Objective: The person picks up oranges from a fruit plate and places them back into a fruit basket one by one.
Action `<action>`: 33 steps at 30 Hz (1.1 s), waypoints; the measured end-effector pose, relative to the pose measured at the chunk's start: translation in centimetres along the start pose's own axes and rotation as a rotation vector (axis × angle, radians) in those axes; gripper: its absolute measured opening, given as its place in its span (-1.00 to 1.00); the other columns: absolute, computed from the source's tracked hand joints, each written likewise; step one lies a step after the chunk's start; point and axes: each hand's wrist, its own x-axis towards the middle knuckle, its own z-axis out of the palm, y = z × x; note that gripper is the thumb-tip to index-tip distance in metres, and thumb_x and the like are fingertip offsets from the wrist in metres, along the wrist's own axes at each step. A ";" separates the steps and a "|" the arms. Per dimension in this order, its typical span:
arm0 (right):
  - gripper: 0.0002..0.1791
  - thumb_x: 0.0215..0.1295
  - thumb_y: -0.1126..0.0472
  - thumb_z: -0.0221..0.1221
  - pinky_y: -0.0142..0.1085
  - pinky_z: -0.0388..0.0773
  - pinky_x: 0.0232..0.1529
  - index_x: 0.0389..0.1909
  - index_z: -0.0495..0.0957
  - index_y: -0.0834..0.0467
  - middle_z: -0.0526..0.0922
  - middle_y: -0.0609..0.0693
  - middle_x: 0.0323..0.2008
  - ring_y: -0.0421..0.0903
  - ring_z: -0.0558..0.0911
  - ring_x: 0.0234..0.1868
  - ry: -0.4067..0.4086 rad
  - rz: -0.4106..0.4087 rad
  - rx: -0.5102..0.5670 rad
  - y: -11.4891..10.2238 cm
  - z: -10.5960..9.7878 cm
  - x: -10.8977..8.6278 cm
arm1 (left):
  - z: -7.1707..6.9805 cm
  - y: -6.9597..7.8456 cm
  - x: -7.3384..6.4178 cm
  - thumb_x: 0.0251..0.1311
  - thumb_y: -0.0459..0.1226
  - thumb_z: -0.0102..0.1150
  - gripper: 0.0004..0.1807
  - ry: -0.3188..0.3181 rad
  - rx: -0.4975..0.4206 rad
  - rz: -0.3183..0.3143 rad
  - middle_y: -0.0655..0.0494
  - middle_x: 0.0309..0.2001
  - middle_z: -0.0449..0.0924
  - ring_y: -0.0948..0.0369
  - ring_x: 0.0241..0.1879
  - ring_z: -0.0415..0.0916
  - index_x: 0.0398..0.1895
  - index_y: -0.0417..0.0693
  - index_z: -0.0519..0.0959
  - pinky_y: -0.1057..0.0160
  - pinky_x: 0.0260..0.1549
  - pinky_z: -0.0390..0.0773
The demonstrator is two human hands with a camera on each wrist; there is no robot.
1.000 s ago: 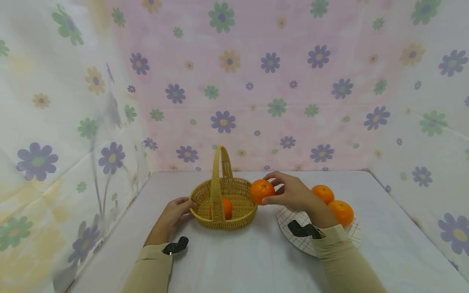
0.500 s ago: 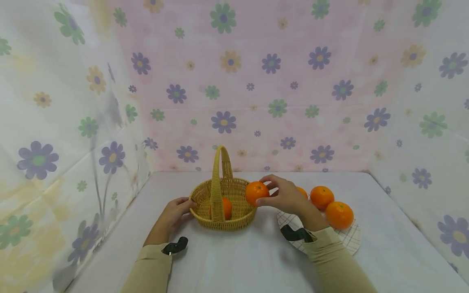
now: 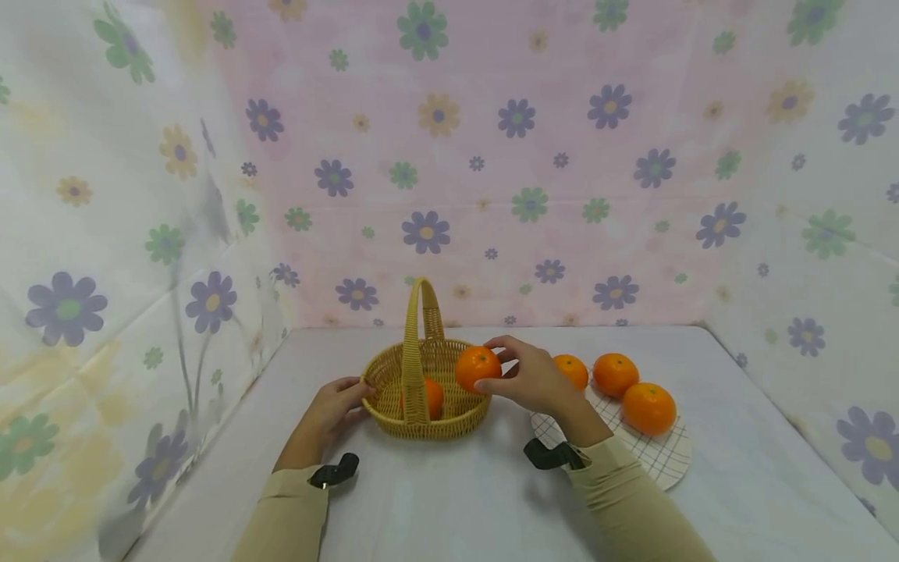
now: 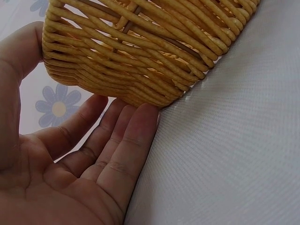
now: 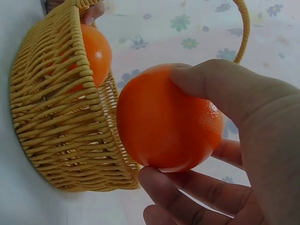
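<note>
An orange (image 3: pixel 478 369) is in my right hand (image 3: pixel 530 378), its thumb and fingers around the fruit. It hangs over the right rim of a wicker basket (image 3: pixel 453 428) with a tall arched handle. My left hand (image 3: pixel 335 412) holds the basket's left side; in the left wrist view its thumb is at the rim and its fingertips touch the outer wall (image 4: pixel 126 70). Inside the basket lies a second orange (image 5: pixel 97 54), partly behind the handle in the head view. The right wrist view shows the held orange (image 5: pixel 166 119) beside the basket's rim, apart from the other one.
Right of the basket, a round plate (image 3: pixel 660 457) with a checked pattern carries more oranges (image 3: pixel 649 408). All stand on a white-covered table (image 3: pixel 435 499). Flowered cloth (image 3: pixel 477 164) hangs behind and along both sides.
My right hand has carried the orange leftward from the plate side to over the basket's right rim. A third orange on the plate has come into sight. The left hand stays put.
</note>
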 end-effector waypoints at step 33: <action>-0.29 0.05 -0.27 0.49 -0.13 0.64 0.00 0.24 0.54 -0.20 0.68 -0.14 -0.04 -0.09 0.61 -0.04 -0.004 -0.059 -0.135 -0.1 3.6 0.1 | -0.2 -0.4 0.4 0.26 -0.10 0.30 -0.33 0.006 0.026 -0.008 -0.16 0.32 0.49 0.00 0.25 0.52 0.39 -0.20 0.42 0.00 0.30 0.58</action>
